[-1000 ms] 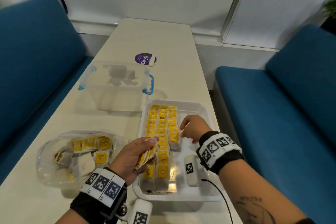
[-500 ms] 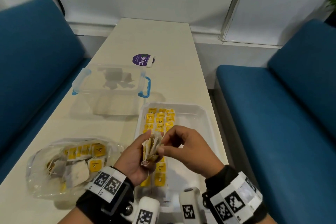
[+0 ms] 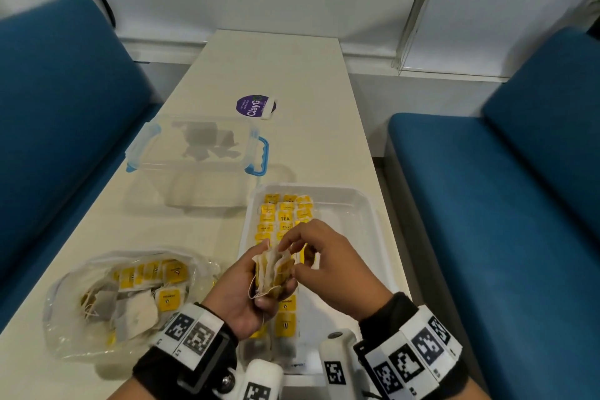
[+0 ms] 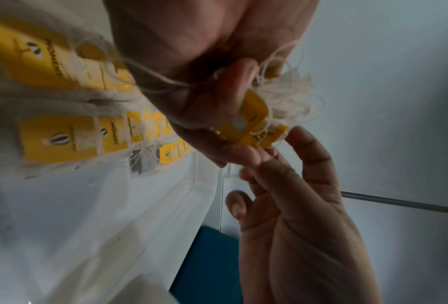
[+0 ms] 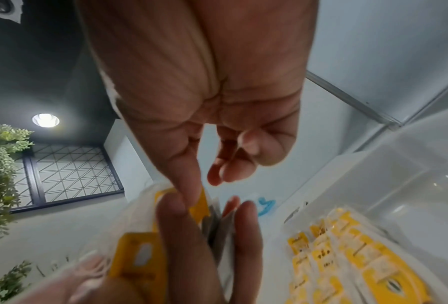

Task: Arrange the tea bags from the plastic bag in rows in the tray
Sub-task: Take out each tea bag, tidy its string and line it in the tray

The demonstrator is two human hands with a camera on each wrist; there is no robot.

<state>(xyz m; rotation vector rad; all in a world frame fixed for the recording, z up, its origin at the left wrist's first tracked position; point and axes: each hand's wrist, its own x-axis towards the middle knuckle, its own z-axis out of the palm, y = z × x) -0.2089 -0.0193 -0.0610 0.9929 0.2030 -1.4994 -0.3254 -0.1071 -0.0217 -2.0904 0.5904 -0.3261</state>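
The left hand (image 3: 242, 295), low in the centre of the head view, has its fingers curled round a small stack of tea bags (image 3: 272, 273), holding them upright with loose strings hanging from the bottom. The right hand (image 3: 334, 269) meets it from the right; its thumb and forefinger reach into the top edge of the stack, but whether they already pinch a bag cannot be told. In the left wrist view the left hand (image 4: 199, 86) clutches yellow tags and a tuft of white strings, with the right hand (image 4: 295, 205) just below, fingertips touching the bundle.

Both hands hover over the clear tray (image 3: 367, 224), right of centre. Rows of yellow-tagged tea bags (image 3: 285, 214) fill its left part; its right part is bare.

At lower left lies the crumpled plastic bag (image 3: 65, 295), with more tea bags inside. Above it, left of centre, sits a clear box with blue handles (image 3: 259, 156). Further up the pale table (image 3: 276, 58) lies a purple round label (image 3: 255, 105).
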